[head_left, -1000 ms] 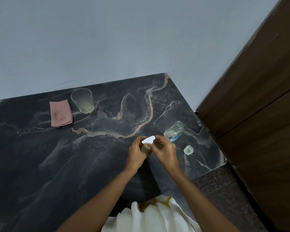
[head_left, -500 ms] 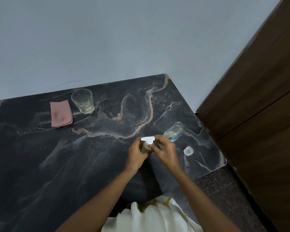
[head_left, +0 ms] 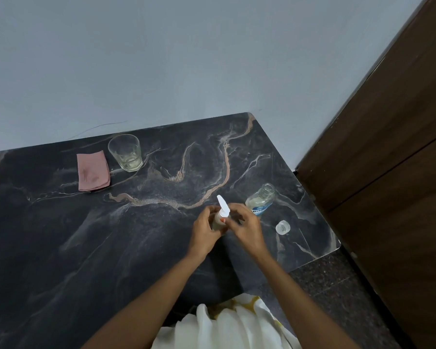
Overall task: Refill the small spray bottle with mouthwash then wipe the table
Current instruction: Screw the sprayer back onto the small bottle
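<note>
The small spray bottle [head_left: 218,219] stands upright on the dark marble table [head_left: 111,235], its white spray head [head_left: 223,205] pointing away from me. My left hand [head_left: 205,230] wraps its body. My right hand [head_left: 244,226] pinches the collar of the spray head. Just right of my hands stands the clear mouthwash bottle [head_left: 261,201] with a blue label, uncapped. Its clear cap [head_left: 282,227] lies on the table beside it. A folded pink cloth [head_left: 93,170] lies at the far left.
A drinking glass [head_left: 125,152] with a little pale liquid stands next to the pink cloth. The table's right edge [head_left: 312,197] is close to a brown wooden door [head_left: 388,159]. A grey wall backs the table. White fabric [head_left: 224,323] lies at my lap.
The white spray head has turned between my fingers, from pointing sideways to pointing away from me. Both hands stay on the bottle in the same spot.
</note>
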The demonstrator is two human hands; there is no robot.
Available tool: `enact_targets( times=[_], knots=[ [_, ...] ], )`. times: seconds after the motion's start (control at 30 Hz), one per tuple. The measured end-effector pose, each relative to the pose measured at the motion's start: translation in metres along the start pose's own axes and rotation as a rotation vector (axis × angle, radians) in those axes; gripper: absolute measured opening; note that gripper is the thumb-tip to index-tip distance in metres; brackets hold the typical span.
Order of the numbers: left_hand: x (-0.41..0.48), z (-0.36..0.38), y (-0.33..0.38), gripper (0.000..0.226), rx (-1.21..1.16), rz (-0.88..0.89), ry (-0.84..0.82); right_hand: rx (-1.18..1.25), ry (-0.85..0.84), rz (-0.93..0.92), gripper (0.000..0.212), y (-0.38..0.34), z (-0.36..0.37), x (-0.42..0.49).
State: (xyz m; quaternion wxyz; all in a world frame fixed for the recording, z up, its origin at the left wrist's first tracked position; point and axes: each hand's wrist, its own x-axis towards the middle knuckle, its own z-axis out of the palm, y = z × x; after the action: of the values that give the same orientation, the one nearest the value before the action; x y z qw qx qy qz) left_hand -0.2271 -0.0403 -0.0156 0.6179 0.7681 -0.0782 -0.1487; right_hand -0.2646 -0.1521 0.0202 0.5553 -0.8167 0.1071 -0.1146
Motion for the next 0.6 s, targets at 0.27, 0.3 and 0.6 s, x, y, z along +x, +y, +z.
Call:
enact_targets(
  times=[0.27,0.3,0.6],
  knots=[
    [0.0,-0.001,0.0,0.046,0.007,-0.01,0.003,-0.006,0.04,0.088,0.037,0.002,0.008,0.005],
    [0.0,-0.001,0.001,0.046,-0.002,-0.008,-0.001,0.011,-0.002,0.077,0.041,0.002,0.005,0.004],
    [-0.001,-0.001,0.003,0.046,-0.009,0.0,-0.006,0.017,-0.018,0.081,0.024,0.0,-0.001,0.008]
  ],
)
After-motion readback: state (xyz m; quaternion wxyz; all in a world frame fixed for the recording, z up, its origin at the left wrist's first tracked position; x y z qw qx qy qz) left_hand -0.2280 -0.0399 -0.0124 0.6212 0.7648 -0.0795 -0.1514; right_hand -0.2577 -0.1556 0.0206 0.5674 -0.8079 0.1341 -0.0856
